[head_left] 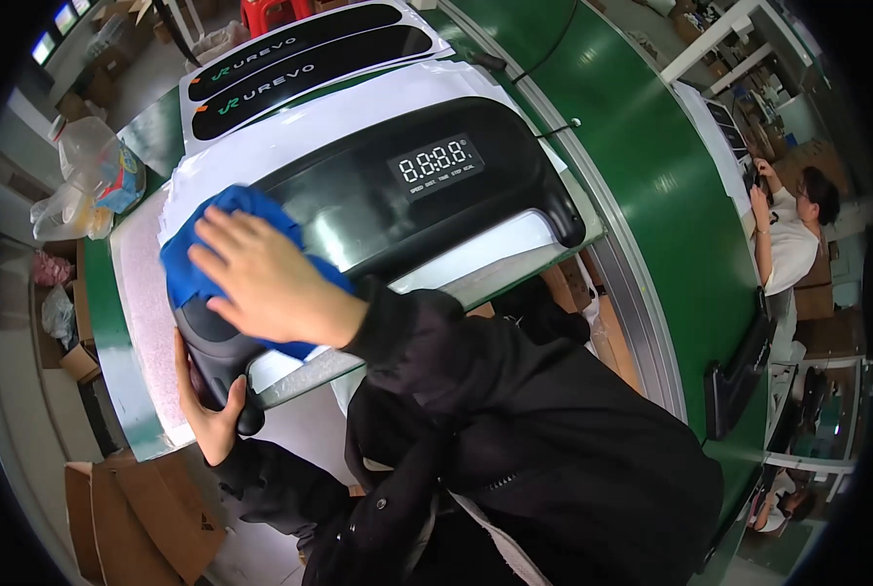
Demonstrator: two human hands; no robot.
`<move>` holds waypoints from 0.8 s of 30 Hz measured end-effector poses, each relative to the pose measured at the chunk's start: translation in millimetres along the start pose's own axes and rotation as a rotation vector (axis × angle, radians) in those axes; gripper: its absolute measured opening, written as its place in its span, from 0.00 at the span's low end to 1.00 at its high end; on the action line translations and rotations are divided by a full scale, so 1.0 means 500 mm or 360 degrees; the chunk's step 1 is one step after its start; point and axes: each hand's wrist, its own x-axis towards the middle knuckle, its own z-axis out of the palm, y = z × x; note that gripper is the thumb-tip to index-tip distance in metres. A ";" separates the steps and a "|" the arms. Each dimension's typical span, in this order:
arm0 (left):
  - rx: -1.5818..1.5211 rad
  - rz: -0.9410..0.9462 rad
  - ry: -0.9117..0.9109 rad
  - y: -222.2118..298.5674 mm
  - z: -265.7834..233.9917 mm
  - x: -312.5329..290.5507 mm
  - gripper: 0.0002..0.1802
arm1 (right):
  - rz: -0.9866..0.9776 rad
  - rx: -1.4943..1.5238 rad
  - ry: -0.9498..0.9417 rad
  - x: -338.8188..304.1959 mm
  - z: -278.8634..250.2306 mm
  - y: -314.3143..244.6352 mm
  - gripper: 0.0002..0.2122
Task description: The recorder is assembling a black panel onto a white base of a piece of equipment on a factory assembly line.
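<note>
A long black treadmill display console (358, 195) with a lit digital display (436, 164) lies across the work table in front of me. Its left end curves down into a rounded arm. My right hand (256, 273) reaches across to that end, fingers spread flat on a blue cloth (187, 259), pressing it against the console's surface. The cloth hides part of the left side. Lower down, my left hand (207, 415) grips the tip of the left arm, thumb on one side and fingers on the other.
White sheets with black printed panels (310, 83) lie beyond the console. Plastic bottles (95, 161) stand at the left. A metal rail (617, 269) and green bench (642, 195) run along the right, where a co-worker (798, 230) sits. A cardboard box (144, 518) is below left.
</note>
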 end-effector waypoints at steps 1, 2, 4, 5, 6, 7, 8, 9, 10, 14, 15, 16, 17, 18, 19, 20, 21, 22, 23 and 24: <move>-0.0003 0.0029 -0.0036 -0.014 0.002 -0.002 0.46 | -0.0033 0.0048 0.0013 0.011 0.029 -0.020 0.21; 0.0035 -0.0045 0.0009 -0.045 -0.009 -0.014 0.45 | -0.0075 0.0124 0.0020 0.018 0.059 -0.044 0.20; 0.0101 -0.0180 0.0098 -0.082 -0.027 -0.024 0.45 | -0.0196 0.0157 -0.0050 0.017 0.082 -0.068 0.19; 0.0106 -0.0171 0.0086 -0.082 -0.033 -0.024 0.45 | -0.0331 0.0203 -0.0155 0.018 0.078 -0.073 0.18; 0.0115 -0.0252 0.0053 -0.082 -0.037 -0.023 0.45 | -0.0321 0.0197 -0.0145 0.011 0.070 -0.064 0.18; 0.0122 -0.0334 0.0019 -0.082 -0.039 -0.021 0.45 | -0.0246 0.0256 -0.0100 -0.003 0.056 -0.045 0.17; 0.0140 -0.0423 -0.0003 -0.078 -0.046 -0.023 0.45 | -0.0177 0.0330 -0.0055 -0.015 0.030 -0.029 0.16; 0.0152 -0.0425 -0.0001 -0.060 -0.044 -0.019 0.45 | -0.0112 0.0407 -0.0012 -0.026 0.002 -0.009 0.15; 0.0111 -0.0322 -0.0001 -0.030 -0.034 -0.014 0.45 | -0.0050 0.0262 0.0043 -0.037 -0.030 0.024 0.15; 0.0026 -0.0118 0.0005 0.021 0.007 -0.006 0.45 | 0.0337 -0.0363 0.0186 -0.118 -0.230 0.232 0.16; 0.0023 -0.0121 0.0029 0.022 0.010 -0.005 0.45 | 0.0437 -0.0551 0.0232 -0.146 -0.283 0.276 0.16; 0.0020 -0.0126 0.0053 0.021 0.012 -0.004 0.44 | 0.0515 -0.0719 0.0301 -0.178 -0.326 0.314 0.17; 0.0012 -0.0122 0.0041 0.018 0.015 0.000 0.44 | 0.0758 -0.0645 0.0364 -0.214 -0.360 0.338 0.17; -0.0001 -0.0117 0.0042 0.014 0.019 0.003 0.44 | 0.0998 -0.0568 0.0424 -0.227 -0.381 0.343 0.17; -0.0017 -0.0112 0.0041 0.009 0.024 0.005 0.45 | 0.1005 -0.0586 0.0421 -0.233 -0.378 0.347 0.17; -0.0011 -0.0100 0.0052 0.015 0.021 0.001 0.45 | 0.1175 -0.0726 0.0501 -0.229 -0.370 0.332 0.18; -0.0004 -0.0093 0.0051 0.021 0.016 -0.002 0.45 | 0.1345 -0.0866 0.0582 -0.224 -0.357 0.313 0.18; 0.0009 -0.0103 0.0056 0.029 0.006 -0.006 0.45 | 0.1515 -0.1005 0.0664 -0.216 -0.344 0.295 0.18; 0.0013 -0.0116 0.0060 0.030 0.001 -0.005 0.45 | 0.1384 -0.1116 0.0638 -0.205 -0.323 0.284 0.18; 0.0020 -0.0133 0.0066 0.027 0.001 -0.003 0.46 | 0.1251 -0.1220 0.0608 -0.192 -0.293 0.273 0.19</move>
